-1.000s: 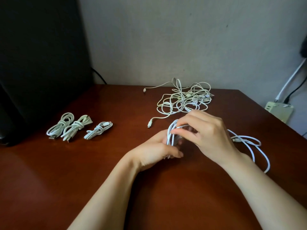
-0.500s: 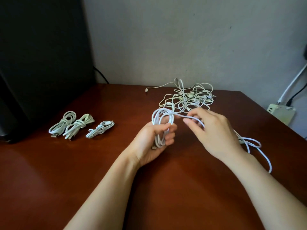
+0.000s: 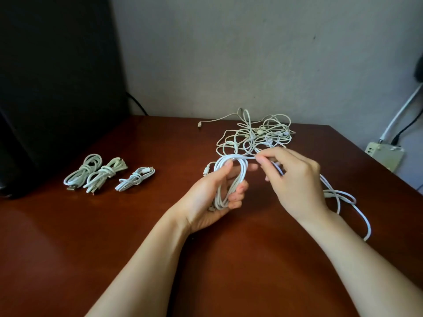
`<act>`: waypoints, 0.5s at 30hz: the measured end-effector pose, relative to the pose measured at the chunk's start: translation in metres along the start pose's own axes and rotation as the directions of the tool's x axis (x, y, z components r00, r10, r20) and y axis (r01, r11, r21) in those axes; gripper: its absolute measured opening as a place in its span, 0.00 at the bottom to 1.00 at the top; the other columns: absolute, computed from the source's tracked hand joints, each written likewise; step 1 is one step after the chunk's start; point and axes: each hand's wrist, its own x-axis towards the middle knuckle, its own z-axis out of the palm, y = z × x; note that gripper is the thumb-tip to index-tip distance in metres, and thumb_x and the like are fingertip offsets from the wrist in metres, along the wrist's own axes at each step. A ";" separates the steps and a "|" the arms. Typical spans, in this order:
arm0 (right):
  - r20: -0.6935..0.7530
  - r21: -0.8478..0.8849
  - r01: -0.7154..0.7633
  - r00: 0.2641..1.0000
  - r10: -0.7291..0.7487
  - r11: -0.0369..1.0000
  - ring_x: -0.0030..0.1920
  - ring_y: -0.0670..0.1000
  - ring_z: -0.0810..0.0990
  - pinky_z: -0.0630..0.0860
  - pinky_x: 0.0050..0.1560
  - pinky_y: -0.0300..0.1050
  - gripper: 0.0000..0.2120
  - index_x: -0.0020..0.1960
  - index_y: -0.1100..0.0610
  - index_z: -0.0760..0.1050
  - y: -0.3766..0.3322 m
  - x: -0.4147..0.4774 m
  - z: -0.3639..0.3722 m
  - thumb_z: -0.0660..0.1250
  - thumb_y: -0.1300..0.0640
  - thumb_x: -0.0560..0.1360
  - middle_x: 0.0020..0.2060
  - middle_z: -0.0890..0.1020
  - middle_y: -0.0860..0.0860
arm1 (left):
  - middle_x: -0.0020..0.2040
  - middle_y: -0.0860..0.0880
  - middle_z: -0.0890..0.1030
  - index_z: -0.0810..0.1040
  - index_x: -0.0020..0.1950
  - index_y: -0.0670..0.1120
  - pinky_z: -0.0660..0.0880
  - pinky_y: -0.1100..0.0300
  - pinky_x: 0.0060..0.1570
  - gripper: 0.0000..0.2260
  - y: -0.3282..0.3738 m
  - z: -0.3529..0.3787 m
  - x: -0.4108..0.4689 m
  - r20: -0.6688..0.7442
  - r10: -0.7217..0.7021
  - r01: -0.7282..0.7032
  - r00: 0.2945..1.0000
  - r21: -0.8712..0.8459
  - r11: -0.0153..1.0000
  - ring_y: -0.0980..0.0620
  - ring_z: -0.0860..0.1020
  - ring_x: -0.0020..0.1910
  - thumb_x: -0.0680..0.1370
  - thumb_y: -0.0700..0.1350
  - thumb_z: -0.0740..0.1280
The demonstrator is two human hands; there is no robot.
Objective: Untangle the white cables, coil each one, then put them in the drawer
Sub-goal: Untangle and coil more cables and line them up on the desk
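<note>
Where our left hand grips: our left hand point(image 3: 206, 197), palm up just above the table point(image 3: 114, 236), curls its fingers round the near end of a half-wound cable point(image 3: 229, 179), with the thumb against the loops higher up.
Long axis: the loops run lengthwise along the palm, away from us, and their far bend sits closest to the other hand.
Right hand: our right hand point(image 3: 295, 179) pinches the same cable between thumb and forefinger, just right of that far bend. The strand between the two hands is short and nearly level.
Slack point(image 3: 352, 202): it trails under the right hand and lies in loose curves on the table to our right, so we judge the next wrap feeds from that side, with the right hand nearer.
Bundles point(image 3: 103, 177): three lie tied side by side, well off to the left.
Tangle point(image 3: 256, 136): it lies beyond both hands, near the wall. We cannot tell whether our slack is free of it.
Drawer: not in view.
</note>
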 end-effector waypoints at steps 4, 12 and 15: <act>0.080 -0.007 -0.037 0.996 0.037 0.999 0.28 0.49 0.78 0.75 0.33 0.46 0.08 0.41 0.59 0.80 -0.001 -0.003 0.003 0.66 0.56 0.75 0.31 0.80 0.48 | 0.31 0.49 0.68 0.74 0.52 0.44 0.60 0.66 0.27 0.17 -0.001 0.000 0.001 -0.029 -0.002 0.000 1.000 -0.057 0.998 0.57 0.61 0.27 0.83 0.52 0.50; 0.160 -0.041 -0.023 0.987 0.029 0.999 0.32 0.55 0.82 0.80 0.33 0.46 0.12 0.54 0.57 0.81 -0.020 -0.004 0.004 0.65 0.57 0.73 0.36 0.84 0.51 | 0.31 0.48 0.68 0.73 0.55 0.40 0.60 0.66 0.27 0.20 0.002 -0.003 0.001 -0.053 0.100 -0.111 0.994 -0.270 0.956 0.57 0.63 0.26 0.75 0.54 0.56; 0.254 -0.096 0.030 0.967 -0.005 0.995 0.37 0.59 0.83 0.80 0.32 0.49 0.21 0.63 0.59 0.77 -0.026 -0.006 0.007 0.66 0.59 0.70 0.43 0.85 0.54 | 0.31 0.47 0.67 0.74 0.53 0.39 0.61 0.66 0.27 0.20 0.004 -0.006 0.002 -0.080 0.123 -0.143 0.989 -0.342 0.929 0.56 0.63 0.26 0.78 0.54 0.54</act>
